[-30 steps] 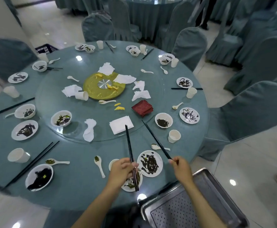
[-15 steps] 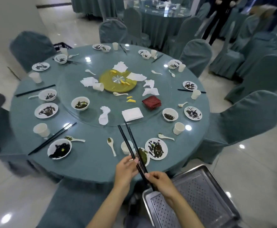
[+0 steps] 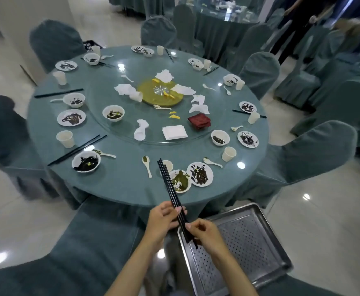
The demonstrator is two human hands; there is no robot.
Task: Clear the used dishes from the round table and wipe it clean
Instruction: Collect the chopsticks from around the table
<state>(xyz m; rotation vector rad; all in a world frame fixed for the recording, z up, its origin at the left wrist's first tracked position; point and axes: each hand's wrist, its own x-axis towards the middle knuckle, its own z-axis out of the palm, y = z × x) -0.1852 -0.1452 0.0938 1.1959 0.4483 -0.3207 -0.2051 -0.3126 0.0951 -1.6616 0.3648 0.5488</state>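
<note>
While aloft, chopsticks (image 3: 171, 189) between fingers (image 3: 191, 227).

Glossy black chopsticks (image 3: 173, 194); perforated matt metal tray (image 3: 245, 238); teal cloth tablecloth (image 3: 115, 178); glass turntable (image 3: 119, 133).

both hands (image 3: 163, 221) gripping black chopsticks (image 3: 171, 189), perforated tray (image 3: 247, 242)

This is a restaurant banquet hall. The big round table (image 3: 119, 189) has a teal cloth hanging low and a glass turntable (image 3: 215, 99) at its middle. Many used place settings lie round its rim: plates (image 3: 71, 117), bowls (image 3: 113, 113), cups (image 3: 65, 138), spoons (image 3: 147, 165) and chopsticks (image 3: 77, 150). Chairs (image 3: 322, 150) in matching teal covers ring the table. Beyond its far side stands a second table (image 3: 213, 37) dressed alike. Around it is a glossy pale tiled floor (image 3: 324, 227), and a perforated metal tray (image 3: 249, 242) sits just beside its near edge.
</note>
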